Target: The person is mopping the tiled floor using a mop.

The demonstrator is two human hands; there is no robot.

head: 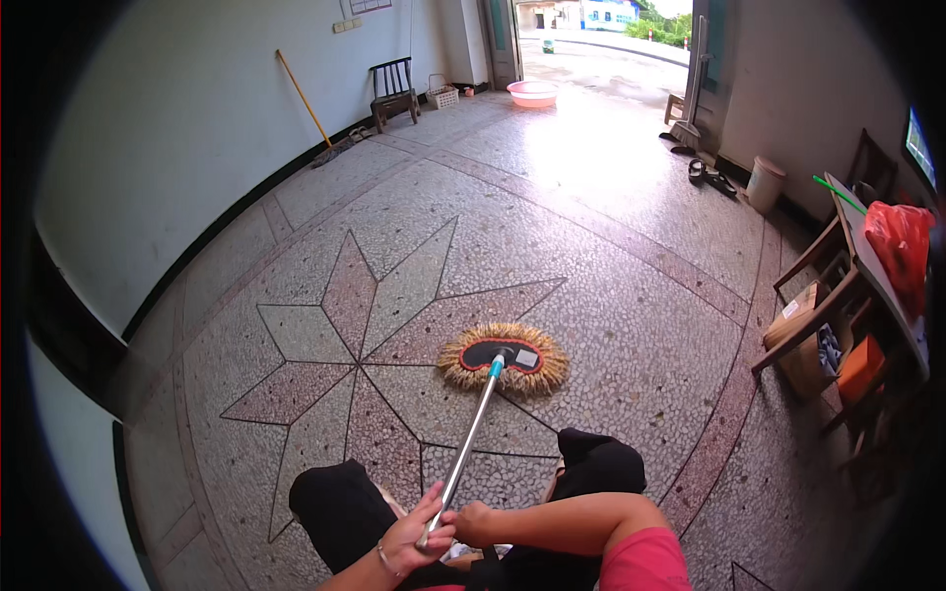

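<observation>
A flat mop head (547,377) with a tan, brown-tipped fringe lies on the terrazzo floor in front of me. Its dark red-edged backing bears a white label. From it a silver telescopic pole (465,451) with a teal collar slants down toward my lap. My left hand (414,533) holds the pole near its lower end, palm turned up, with the fingers lightly around it. Right beside the pole is my right hand (474,523), its fingers curled in. Whether anything is inside that hand is hidden.
A wooden table (879,273) with a red plastic bag (896,240) stands at right, boxes beneath. A pink basin (532,94) sits by the open doorway. Along the left wall are a small dark chair (394,92) and a yellow-handled mop (304,96). Sandals (711,179) lie near a bin (766,185).
</observation>
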